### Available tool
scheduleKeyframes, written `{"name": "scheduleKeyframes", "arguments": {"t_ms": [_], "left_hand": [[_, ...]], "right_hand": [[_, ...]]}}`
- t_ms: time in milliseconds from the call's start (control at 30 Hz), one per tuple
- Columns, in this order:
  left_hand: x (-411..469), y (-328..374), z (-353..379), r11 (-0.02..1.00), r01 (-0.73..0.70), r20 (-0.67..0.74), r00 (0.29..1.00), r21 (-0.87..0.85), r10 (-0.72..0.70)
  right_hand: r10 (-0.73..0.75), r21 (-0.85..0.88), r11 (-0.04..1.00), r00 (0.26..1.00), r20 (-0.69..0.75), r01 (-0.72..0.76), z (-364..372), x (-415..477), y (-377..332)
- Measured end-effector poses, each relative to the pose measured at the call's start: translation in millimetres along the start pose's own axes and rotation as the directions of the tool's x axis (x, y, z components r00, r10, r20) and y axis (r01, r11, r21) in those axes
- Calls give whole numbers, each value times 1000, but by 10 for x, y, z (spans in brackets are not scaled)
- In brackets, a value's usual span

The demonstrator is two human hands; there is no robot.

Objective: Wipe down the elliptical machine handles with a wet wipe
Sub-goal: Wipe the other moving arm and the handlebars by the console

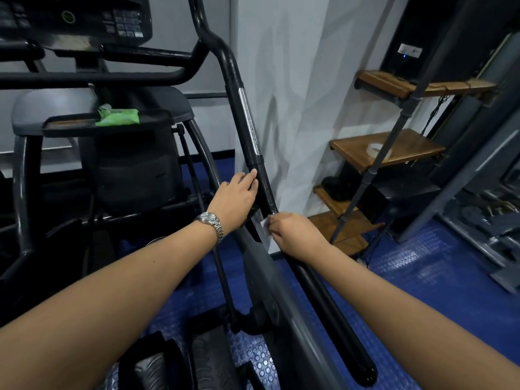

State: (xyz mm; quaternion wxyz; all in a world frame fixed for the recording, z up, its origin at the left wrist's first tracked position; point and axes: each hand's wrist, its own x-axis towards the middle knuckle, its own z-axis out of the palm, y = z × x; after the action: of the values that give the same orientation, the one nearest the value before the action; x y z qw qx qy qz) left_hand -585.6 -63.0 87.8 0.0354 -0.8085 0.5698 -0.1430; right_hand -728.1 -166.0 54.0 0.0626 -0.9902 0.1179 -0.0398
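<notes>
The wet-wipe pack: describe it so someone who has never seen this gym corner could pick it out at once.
Find the elliptical's console at top left; below it a dark shallow tray juts out. The pack lies on the tray's right part. It is crumpled and bright green, the only such colour among the black and grey parts.

A gym, perhaps a small private one: an elliptical machine (233,68) with its console (84,21), a blue studded rubber floor (422,277), and blurred weight gear (484,218) at the right.
</notes>
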Motion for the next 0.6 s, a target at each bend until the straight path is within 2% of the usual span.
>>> {"name": "scheduleKeyframes", "arguments": {"t_ms": [167, 433, 600], "left_hand": [[-12, -4, 12, 1000, 4, 1, 1000, -23, -4], [-9, -11, -21, 1000, -6, -3, 1000, -27, 6], [-21, 1, -12, 999, -4, 2, 1000, -36, 4]], "right_hand": [[-71, 65, 995, 996, -62, 75, -64, -321, -24], [36, 30, 999, 998, -53, -35, -33, 78, -47], [-7, 66, 998, 998, -65, 12, -119, -129, -49]]}}
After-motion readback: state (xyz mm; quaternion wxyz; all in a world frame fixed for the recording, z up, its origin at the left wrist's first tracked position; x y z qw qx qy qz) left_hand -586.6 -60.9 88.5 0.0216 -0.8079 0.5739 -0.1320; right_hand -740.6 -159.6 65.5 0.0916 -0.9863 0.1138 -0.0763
